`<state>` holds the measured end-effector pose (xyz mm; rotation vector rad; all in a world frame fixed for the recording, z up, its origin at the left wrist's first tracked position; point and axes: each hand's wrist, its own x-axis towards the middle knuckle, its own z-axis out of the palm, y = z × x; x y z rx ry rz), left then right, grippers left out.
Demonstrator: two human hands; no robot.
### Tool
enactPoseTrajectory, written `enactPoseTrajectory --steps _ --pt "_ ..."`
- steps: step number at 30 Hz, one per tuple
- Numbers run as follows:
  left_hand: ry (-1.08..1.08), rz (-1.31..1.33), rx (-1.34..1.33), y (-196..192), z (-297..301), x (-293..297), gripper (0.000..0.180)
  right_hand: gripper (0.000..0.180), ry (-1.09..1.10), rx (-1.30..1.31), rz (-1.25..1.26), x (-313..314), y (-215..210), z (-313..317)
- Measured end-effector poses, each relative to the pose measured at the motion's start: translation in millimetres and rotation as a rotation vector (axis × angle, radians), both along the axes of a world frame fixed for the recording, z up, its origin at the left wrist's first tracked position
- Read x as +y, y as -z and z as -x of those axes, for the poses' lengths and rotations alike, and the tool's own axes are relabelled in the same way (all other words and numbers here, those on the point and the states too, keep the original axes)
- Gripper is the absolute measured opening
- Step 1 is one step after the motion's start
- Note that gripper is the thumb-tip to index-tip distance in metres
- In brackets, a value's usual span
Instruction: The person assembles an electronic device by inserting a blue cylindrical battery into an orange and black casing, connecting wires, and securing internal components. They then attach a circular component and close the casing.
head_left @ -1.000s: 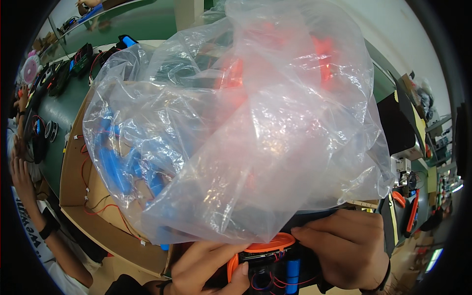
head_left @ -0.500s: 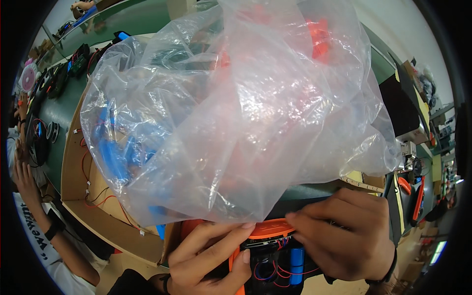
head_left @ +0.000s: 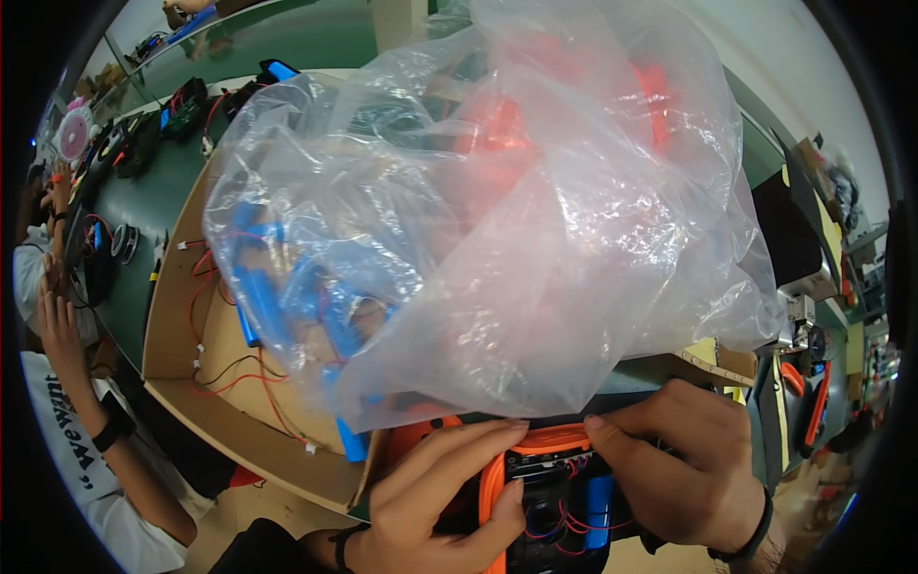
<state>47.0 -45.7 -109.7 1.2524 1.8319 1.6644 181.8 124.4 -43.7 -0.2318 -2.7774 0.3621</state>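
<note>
At the lower middle is a black device housing [head_left: 535, 540] with an orange rim strip [head_left: 550, 440] along its far and left edges. Inside it lie a blue cylindrical battery [head_left: 599, 512] and thin red and blue wires. My left hand [head_left: 435, 493] is closed round the housing's left side, fingers on the orange strip and thumb at the inner edge. With thumb and forefinger pressed together, my right hand [head_left: 688, 459] pinches the strip's right end. Its other fingers are curled under.
A large clear plastic bag [head_left: 574, 249] with red-orange parts showing through covers much of the bench beyond my hands. It overhangs a cardboard box [head_left: 258, 454] of blue batteries [head_left: 263, 301] with wires. Another person's arm [head_left: 81, 392] is at left; a black box [head_left: 794, 230] stands right.
My view has shifted, so the scene sits further right. My left fingers lie further along the orange strip, and my right fingertips now press at its right end.
</note>
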Motion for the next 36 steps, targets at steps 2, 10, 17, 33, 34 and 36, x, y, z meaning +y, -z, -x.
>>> enactPoseTrajectory --steps 2,10,17,33,34,36 --pt "-0.030 -0.054 0.015 3 -2 1 0.036 0.021 0.003 0.003 0.003 -2 1 -2" --pt "-0.047 -0.038 0.016 12 -5 0 0.040 0.045 0.062 -0.043 -0.019 -7 -38 -14" --pt "-0.180 -0.236 0.313 9 -10 -7 0.037 0.023 0.551 0.024 0.001 -54 -45 -100" --pt "-0.039 0.003 -0.141 2 -78 -85 0.050 0.048 0.707 0.080 1.101 -32 28 -154" --pt "-0.019 0.062 -0.167 -3 -75 -83 0.055 0.046 0.715 0.094 1.147 -33 29 -154" --pt "0.055 0.170 -0.226 -13 -69 -74 0.064 0.044 0.706 0.145 1.126 -38 43 -157"
